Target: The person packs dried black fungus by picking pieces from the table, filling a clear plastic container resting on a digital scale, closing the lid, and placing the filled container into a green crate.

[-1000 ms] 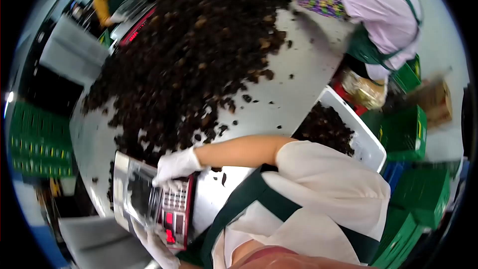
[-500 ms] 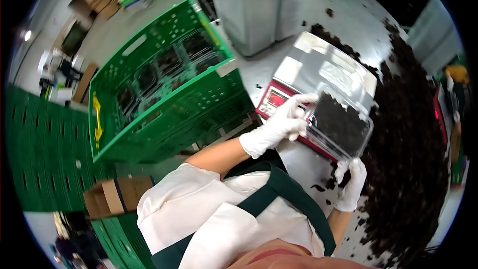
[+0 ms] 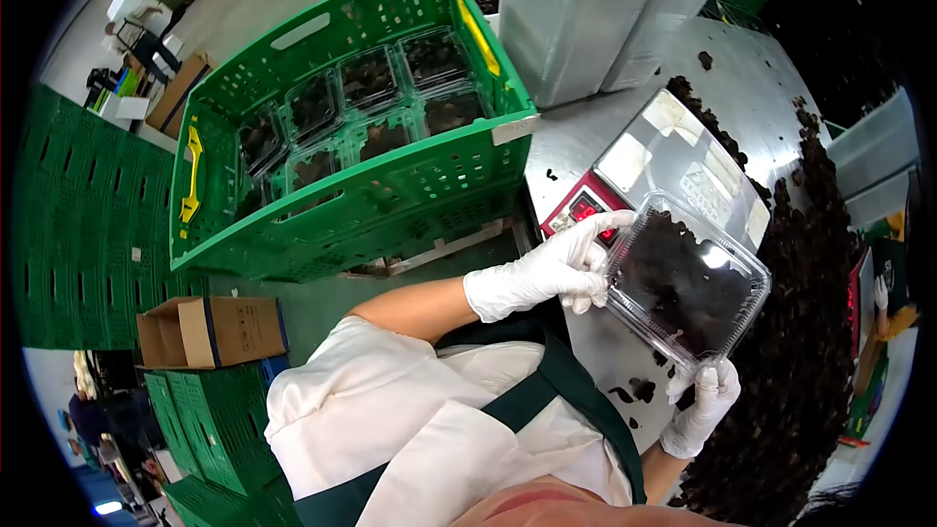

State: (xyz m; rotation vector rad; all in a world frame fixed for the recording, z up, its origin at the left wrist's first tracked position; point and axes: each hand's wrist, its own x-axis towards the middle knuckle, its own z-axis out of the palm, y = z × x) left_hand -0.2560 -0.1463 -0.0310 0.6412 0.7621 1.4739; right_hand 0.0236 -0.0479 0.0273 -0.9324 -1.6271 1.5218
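My left hand (image 3: 551, 273), in a white glove, grips the left edge of a clear plastic container (image 3: 688, 288) with dark pieces inside. My right hand (image 3: 705, 405), also gloved, has its fingers closed on the container's lower corner. The container is tilted, and glare shows on its clear top. Behind it sits a scale (image 3: 688, 166) with a silver plate and a red front with a lit display. A mass of dark pieces (image 3: 800, 371) lies to the right.
On the left, a green crate (image 3: 400, 183) with yellow handles holds several filled clear containers. Stacks of empty clear containers (image 3: 576, 20) stand behind the scale. A cardboard box (image 3: 244, 332) and stacked green crates (image 3: 88, 224) are farther left. A distant person (image 3: 146, 47) stands at upper left.
The view has swung from the pile and co-workers towards the green crate. Both hands have lifted the container off the scale and brought it nearer to me.
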